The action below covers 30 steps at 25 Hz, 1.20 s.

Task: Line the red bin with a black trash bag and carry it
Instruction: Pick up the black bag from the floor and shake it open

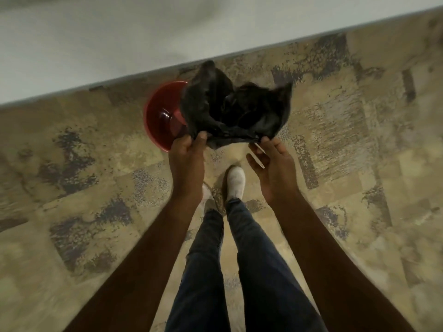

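Already both hands, left hand and right hand, have their fingers pinched on the crumpled black trash bag held above the floor-standing red bin, so its unopened mouth could miss the rim or slip loose.

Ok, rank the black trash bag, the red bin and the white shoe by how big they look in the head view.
1. Black trash bag, held nearer the camera, which inflates it.
2. Red bin, partly hidden behind the bag, so its rank against the bag is unsure.
3. White shoe, clearly smallest.
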Motion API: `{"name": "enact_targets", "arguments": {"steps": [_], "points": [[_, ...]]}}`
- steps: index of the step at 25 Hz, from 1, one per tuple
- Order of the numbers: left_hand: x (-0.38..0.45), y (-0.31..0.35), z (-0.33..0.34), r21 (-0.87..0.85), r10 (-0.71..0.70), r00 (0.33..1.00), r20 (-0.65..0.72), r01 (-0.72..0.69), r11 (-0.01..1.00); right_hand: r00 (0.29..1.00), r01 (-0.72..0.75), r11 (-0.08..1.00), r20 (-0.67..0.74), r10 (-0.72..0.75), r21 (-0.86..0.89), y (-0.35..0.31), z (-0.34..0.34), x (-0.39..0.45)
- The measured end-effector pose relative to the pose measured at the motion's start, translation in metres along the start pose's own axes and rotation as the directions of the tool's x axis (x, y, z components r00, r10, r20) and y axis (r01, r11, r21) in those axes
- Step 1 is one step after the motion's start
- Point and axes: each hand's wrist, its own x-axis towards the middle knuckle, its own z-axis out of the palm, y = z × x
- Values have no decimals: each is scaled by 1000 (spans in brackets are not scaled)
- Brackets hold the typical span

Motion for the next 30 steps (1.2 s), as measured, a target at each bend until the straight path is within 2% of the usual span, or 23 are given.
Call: {"name": "enact_targets", "arguments": {"steps": [1, 3, 5, 6, 7, 8, 9, 10, 11, 12, 13, 15, 17, 19, 20, 22, 24, 27, 30], "points": [[5, 2, 2, -129, -85, 996, -13, 83, 988, 999, -29, 999, -24, 28, -16, 4, -3, 1], [16, 7, 8, -370, -234, 971, 41, 232, 900, 987, -159, 983, -49, 155, -96, 12, -6, 1], [25, 14, 15, -519, -318, 943, 99, 321, 792, 949, -315, 913, -59, 311, -261, 18, -7, -1], [28, 17, 18, -551, -329, 937, 115, 336, 764, 943, -333, 883, -93, 321, -331, 20, -7, -1], [31, 19, 21, -567, -326, 938, 120, 334, 753, 954, -296, 881, -147, 259, -370, 20, -5, -1], [32, 22, 23, -561, -315, 942, 116, 324, 762, 973, -189, 894, -202, 114, -406, 18, -3, -1], [33, 23, 23, -555, -307, 945, 110, 315, 770, 974, -15, 882, -206, -93, -471, 13, 1, -2], [34, 25, 23, -546, -300, 948, 103, 306, 780, 952, 172, 826, -126, -279, -536, 6, 6, -2], [35, 25, 23, -540, -292, 951, 99, 298, 787, 924, 316, 761, 3, -381, -567, -1, 12, -1], [36, 25, 23, -529, -284, 954, 98, 292, 797, 911, 388, 717, 124, -393, -579, -7, 19, 2], [36, 26, 23, -515, -272, 957, 100, 284, 809, 918, 393, 704, 211, -335, -592, -12, 27, 4], [32, 27, 23, -477, -234, 966, 109, 257, 841, 934, 333, 697, 322, -153, -635, -19, 45, 12], [28, 26, 23, -453, -200, 973, 114, 230, 861, 924, 316, 662, 379, -52, -680, -17, 55, 18], [26, 26, 22, -438, -181, 977, 109, 211, 874, 936, 314, 655, 339, -93, -687, -10, 56, 26], [27, 26, 21, -448, -186, 977, 101, 212, 869, 951, 285, 689, 286, -117, -666, -9, 53, 31], [33, 26, 17, -512, -219, 972, 91, 234, 827, 985, 164, 818, 142, -102, -551, -14, 42, 40], [40, 25, 12, -523, -219, 974, 50, 213, 826, 998, 55, 908, -10, -65, -416, -26, 30, 52], [54, 22, 9, -345, -179, 979, -102, 134, 929, 982, 34, 948, -165, -90, -315, -47, 15, 69], [71, 31, 12, -91, -97, 963, -253, 76, 993, 956, 130, 955, -222, -192, -267, -76, 8, 80]]}}
